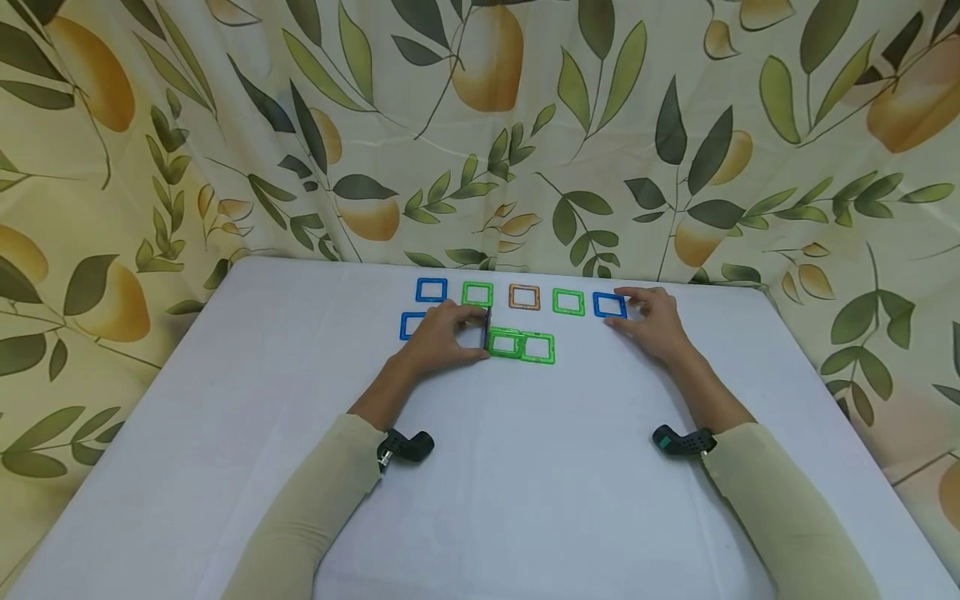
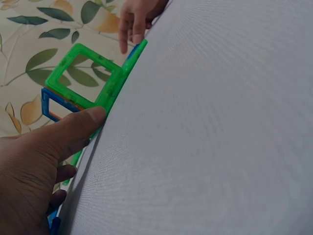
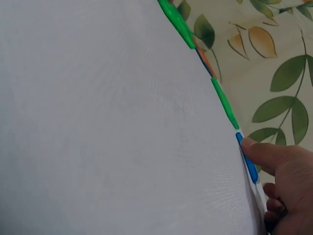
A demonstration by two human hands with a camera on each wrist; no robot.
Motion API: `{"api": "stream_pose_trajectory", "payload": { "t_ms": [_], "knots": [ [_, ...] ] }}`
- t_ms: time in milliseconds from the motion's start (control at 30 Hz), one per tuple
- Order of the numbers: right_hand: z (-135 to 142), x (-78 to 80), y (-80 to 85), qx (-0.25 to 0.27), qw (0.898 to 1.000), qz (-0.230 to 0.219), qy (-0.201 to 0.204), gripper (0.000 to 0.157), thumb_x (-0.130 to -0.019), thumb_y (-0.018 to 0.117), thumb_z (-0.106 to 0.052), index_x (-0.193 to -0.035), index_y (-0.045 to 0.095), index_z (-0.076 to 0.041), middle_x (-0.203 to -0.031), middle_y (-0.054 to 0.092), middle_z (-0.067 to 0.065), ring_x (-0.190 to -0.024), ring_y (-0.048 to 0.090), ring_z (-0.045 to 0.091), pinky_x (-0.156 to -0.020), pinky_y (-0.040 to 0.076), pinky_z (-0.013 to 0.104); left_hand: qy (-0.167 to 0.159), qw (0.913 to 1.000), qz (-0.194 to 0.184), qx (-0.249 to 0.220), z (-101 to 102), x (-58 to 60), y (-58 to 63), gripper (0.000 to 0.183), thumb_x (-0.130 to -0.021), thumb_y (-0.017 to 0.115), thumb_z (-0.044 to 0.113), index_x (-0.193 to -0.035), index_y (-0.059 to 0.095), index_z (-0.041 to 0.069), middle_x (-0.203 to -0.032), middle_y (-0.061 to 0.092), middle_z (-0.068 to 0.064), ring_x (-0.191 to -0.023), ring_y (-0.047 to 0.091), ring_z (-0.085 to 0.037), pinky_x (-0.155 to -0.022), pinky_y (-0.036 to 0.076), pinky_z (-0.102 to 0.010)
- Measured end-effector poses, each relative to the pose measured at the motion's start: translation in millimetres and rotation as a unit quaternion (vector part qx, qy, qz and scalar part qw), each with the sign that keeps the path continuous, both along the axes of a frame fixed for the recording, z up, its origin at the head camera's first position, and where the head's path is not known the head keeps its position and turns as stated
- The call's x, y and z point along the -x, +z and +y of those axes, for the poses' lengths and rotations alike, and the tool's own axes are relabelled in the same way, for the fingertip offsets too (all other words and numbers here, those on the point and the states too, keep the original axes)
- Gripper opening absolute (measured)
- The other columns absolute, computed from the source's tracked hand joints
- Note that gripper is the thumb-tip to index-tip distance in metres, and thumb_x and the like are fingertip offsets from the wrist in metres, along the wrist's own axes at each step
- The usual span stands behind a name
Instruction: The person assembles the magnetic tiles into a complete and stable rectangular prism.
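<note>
My left hand grips a magnetic tile that stands on edge and looks dark in the head view. Against its right side are two joined green tiles. In the left wrist view, the thumb tip overlaps the lower corner of a raised green square tile, with part of a blue tile behind it. My right hand holds a blue square tile between thumb and index finger, at the right end of the back row.
To the left in the back row are a blue tile, a green one, an orange one and another green one. A further blue tile is partly hidden by the left hand. A leaf-patterned cloth hangs behind the white table.
</note>
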State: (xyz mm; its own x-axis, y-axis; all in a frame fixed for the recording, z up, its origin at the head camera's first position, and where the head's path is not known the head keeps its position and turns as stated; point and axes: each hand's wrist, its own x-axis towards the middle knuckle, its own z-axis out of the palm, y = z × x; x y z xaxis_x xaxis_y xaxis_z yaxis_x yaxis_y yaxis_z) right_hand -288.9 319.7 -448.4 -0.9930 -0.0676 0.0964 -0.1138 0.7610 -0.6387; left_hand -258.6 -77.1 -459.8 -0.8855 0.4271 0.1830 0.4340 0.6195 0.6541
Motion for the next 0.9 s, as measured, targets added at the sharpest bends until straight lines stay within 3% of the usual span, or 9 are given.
{"api": "stream_pose_trajectory", "payload": {
  "t_ms": [233, 533, 900],
  "knots": [
    [2.1, 5.9, 1.7, -0.022, 0.999, -0.024, 0.004, 0.056, -0.101, 0.073, -0.025, -0.15, 0.056, -0.005, -0.131, 0.046, 0.027, -0.122, 0.036, 0.047, -0.095, 0.034, 0.058, -0.002, 1.0, 0.008, 0.001, -0.3, 1.9, -1.9, 0.068, -0.08, 0.094, 0.035, -0.139, 0.068, 0.014, -0.115, 0.063, -0.001, -0.1, 0.05, -0.02, -0.084, 0.045, -0.037],
    [2.6, 11.4, 5.4, -0.033, 0.998, -0.053, 0.0, 0.06, -0.101, 0.072, -0.028, -0.151, 0.053, -0.001, -0.137, 0.045, 0.03, -0.129, 0.033, 0.049, -0.101, 0.033, 0.062, -0.001, 1.0, 0.001, -0.001, -0.2, 3.7, 0.2, 0.069, -0.08, 0.094, 0.036, -0.14, 0.068, 0.015, -0.116, 0.062, -0.002, -0.102, 0.052, -0.02, -0.085, 0.046, -0.037],
    [-1.0, 6.2, 6.0, 0.019, 0.998, -0.054, -0.022, 0.062, -0.095, 0.081, -0.023, -0.145, 0.052, -0.001, -0.123, 0.05, 0.021, -0.112, 0.044, 0.038, -0.092, 0.04, 0.047, 0.004, 1.0, -0.008, 0.003, -1.6, 3.3, -1.8, 0.069, -0.08, 0.093, 0.036, -0.141, 0.068, 0.016, -0.117, 0.061, -0.002, -0.103, 0.051, -0.02, -0.086, 0.046, -0.038]
  ]
}}
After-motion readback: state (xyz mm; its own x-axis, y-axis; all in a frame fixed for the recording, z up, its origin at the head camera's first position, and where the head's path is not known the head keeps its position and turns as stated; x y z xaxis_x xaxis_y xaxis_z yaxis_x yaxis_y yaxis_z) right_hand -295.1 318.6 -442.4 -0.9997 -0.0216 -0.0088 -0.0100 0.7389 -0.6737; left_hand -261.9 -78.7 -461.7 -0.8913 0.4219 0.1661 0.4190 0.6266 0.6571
